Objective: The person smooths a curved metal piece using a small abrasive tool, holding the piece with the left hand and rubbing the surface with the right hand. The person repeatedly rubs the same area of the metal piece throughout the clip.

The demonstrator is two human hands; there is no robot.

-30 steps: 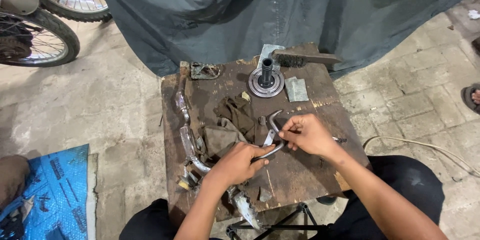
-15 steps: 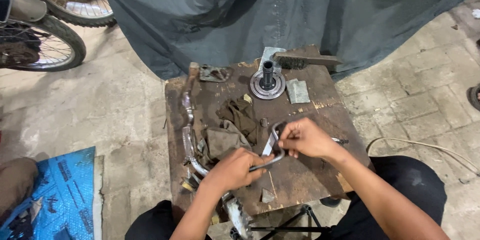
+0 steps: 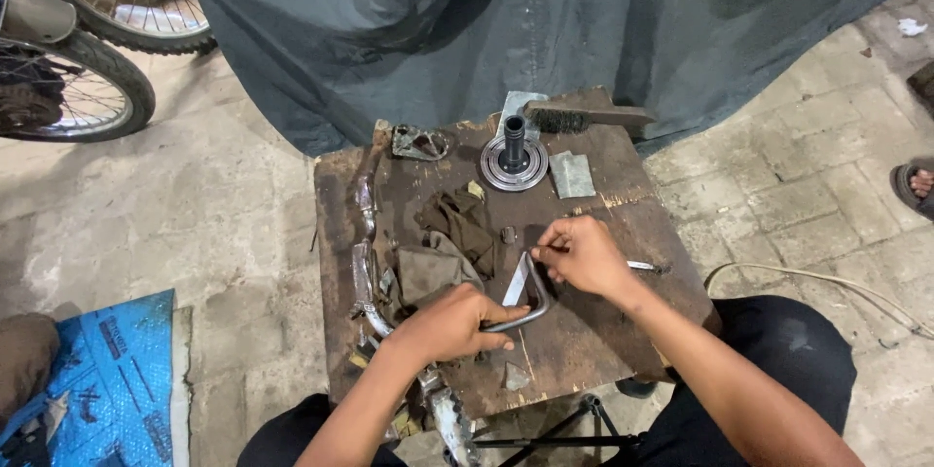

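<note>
My left hand (image 3: pixel 449 323) grips a bent grey metal bracket (image 3: pixel 526 298) and presses it onto the small wooden workbench (image 3: pixel 603 331). My right hand (image 3: pixel 582 255) holds the bracket's upper end, fingers pinched close together; what they pinch is too small to tell. A thin metal tool (image 3: pixel 644 266) lies just right of that hand. A dark rag (image 3: pixel 457 224) lies crumpled above my left hand.
At the bench's far edge stand a round metal hub with a shaft (image 3: pixel 516 161), a wire brush (image 3: pixel 584 118), a grey square pad (image 3: pixel 571 175) and a small metal part (image 3: pixel 420 143). Chromed parts (image 3: pixel 365 263) line the left edge. Two bike wheels (image 3: pixel 73 88) left, grey cover (image 3: pixel 545 19) behind, cable (image 3: pixel 827 282) right.
The view has shifted slightly. Both hands stay on the bracket; my right hand has moved a little along its upper end.
</note>
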